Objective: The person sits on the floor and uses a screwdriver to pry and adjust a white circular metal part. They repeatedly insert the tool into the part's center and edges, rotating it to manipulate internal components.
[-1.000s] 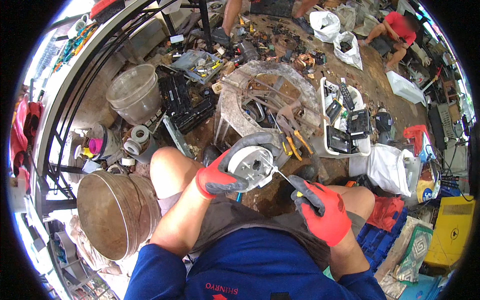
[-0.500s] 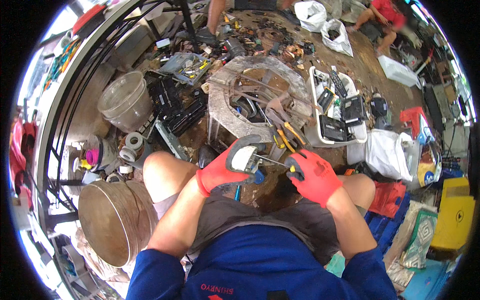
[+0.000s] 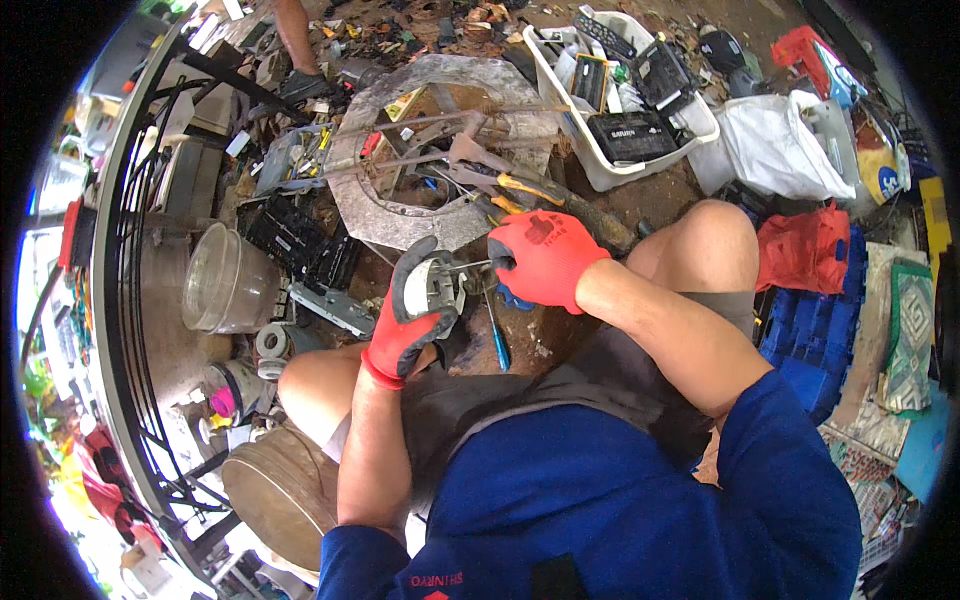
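shorts: dark pair (image 3: 470, 400), hands out just past them
left hand (image 3: 408, 318): red and black glove, fingers wrapped round a white round part (image 3: 432, 288), which is up over the gap between the knees
right hand (image 3: 548, 258): same kind of glove, closed in a fist on a screwdriver (image 3: 472, 265), handle hidden
shaft: thin metal, runs across to the white part, can't tell exactly where the tip sits
floor (image 3: 548, 352): blue-handled tool (image 3: 499, 344) just below the hands
left side: old bucket (image 3: 268, 492), clear tub (image 3: 240, 282) further out
middle: grey octagon frame (image 3: 358, 195), pliers (image 3: 478, 157) with orange handles on it
right side: white bin (image 3: 655, 171) holding black boxes (image 3: 632, 136) and a remote (image 3: 606, 38)
back: someone's bare leg (image 3: 294, 38)
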`<state>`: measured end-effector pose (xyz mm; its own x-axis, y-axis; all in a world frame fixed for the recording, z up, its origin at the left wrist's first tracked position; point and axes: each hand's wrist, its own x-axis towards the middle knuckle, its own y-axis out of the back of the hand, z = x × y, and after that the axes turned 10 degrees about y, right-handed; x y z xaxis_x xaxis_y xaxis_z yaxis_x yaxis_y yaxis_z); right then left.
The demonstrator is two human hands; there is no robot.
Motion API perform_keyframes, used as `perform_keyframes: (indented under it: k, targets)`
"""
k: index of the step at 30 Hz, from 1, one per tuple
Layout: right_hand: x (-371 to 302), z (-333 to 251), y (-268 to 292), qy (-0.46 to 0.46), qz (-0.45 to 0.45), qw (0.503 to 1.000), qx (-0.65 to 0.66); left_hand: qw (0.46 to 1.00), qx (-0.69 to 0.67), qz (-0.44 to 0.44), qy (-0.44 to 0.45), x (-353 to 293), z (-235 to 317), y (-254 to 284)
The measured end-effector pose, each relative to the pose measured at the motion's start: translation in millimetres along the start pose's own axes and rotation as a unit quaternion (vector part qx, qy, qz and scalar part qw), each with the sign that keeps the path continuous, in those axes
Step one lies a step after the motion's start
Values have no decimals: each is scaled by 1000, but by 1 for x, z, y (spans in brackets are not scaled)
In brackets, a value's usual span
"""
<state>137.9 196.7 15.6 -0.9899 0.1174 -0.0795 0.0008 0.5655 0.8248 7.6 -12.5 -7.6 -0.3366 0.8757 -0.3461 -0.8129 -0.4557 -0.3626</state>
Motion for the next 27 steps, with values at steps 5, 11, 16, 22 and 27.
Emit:
perform_keyframes:
  k: [5,11,16,22,27]
  targets:
    - [1,7,-4,23,7,999,-49,996,74,35,17,8,-4,1]
    - [-4,7,-11,54,50,997,-36,1000,14,25,10,10,-4,-9]
    - [-6,0,-10,58,44,996,-45,1000,23,3,-4,10,-4,-1]
    - [-3,3,-19,93,71,988,-97,1000,-18,-15,8,8,-8,-5]
    - [0,3,-22,87,92,988,-93,999,-29,-10,13,9,-10,-7]
